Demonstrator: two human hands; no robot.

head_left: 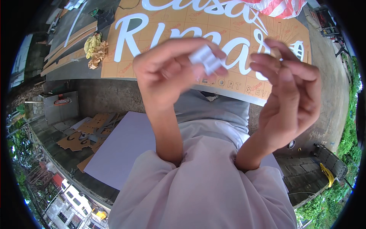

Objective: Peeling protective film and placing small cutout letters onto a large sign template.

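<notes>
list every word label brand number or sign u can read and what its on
Wording not copied here; where it stands:
Large white letters: brown board, legible, partly hidden.
Smaller outlined capitals: the board's near edge, partly covered.
Red print: repeated across the board, too small to read.
White piece in the left hand: too blurred to tell.

got one left hand [164, 70] plus one right hand [291, 97] so that's two, one little white piece [207, 59], one brown board [109, 68], one striped bag [280, 7] far right, one large pale sheet [122, 149] near left, one yellow cable coil [327, 175] near right
</notes>
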